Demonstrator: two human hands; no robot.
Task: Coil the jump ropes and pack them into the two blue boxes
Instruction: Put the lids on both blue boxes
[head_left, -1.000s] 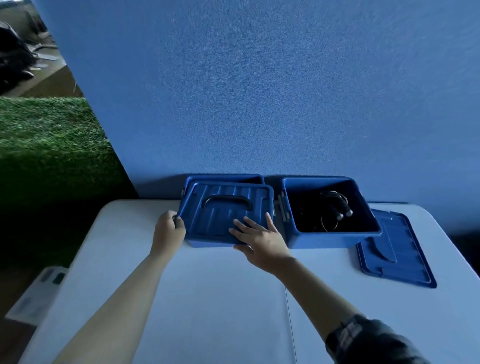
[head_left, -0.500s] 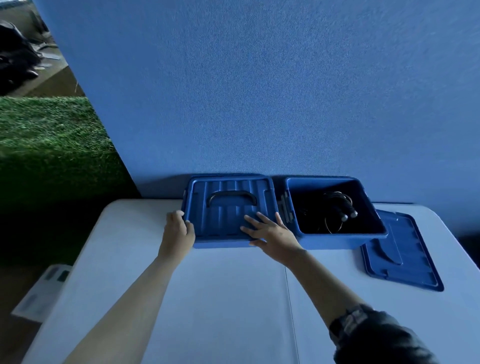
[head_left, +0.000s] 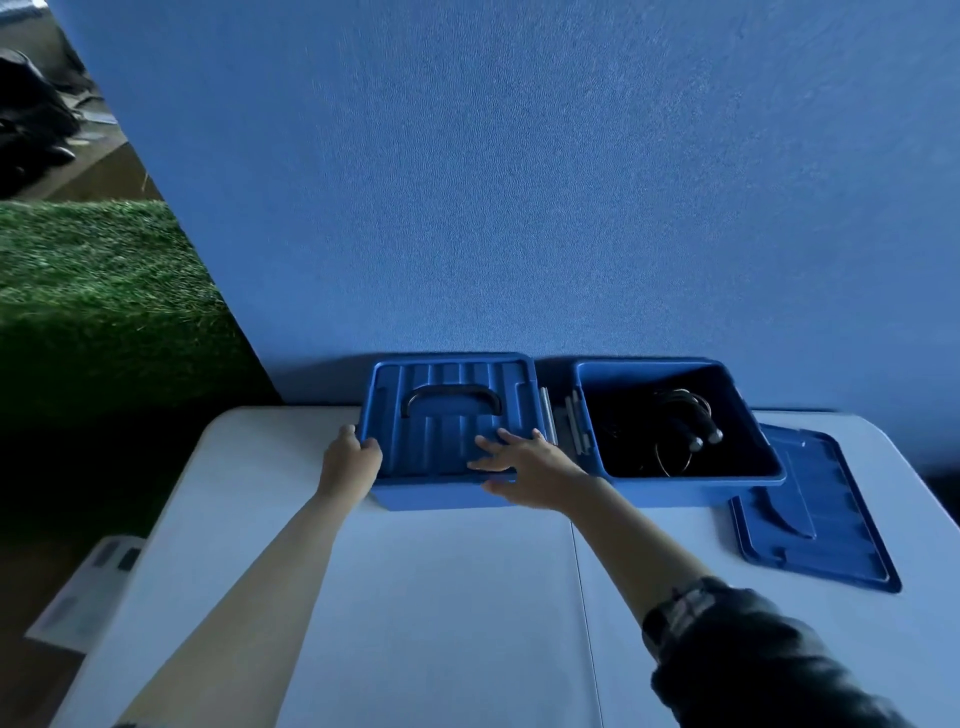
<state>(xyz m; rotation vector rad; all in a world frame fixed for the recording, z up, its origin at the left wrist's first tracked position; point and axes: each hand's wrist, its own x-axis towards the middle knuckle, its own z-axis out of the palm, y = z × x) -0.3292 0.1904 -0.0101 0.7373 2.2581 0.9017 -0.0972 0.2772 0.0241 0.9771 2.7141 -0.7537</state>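
Observation:
Two blue boxes stand side by side at the table's far edge. The left box (head_left: 441, 496) carries its ribbed lid (head_left: 447, 415) with a dark handle, lying flat on top. My left hand (head_left: 349, 460) grips the lid's front left corner. My right hand (head_left: 524, 460) presses flat on the lid's front right part, thumb over the front rim. The right box (head_left: 675, 491) stands without a lid, and a coiled black jump rope (head_left: 680, 434) with silver-tipped handles lies inside it.
A second blue lid (head_left: 813, 512) lies flat on the white table (head_left: 441, 597), right of the uncovered box. A blue wall (head_left: 519, 182) rises directly behind the boxes. Green turf and a dark floor lie left of the table.
The lid was tilted over the left box; it has come down flat onto the box. Both hands moved forward with it and stay on its front edge.

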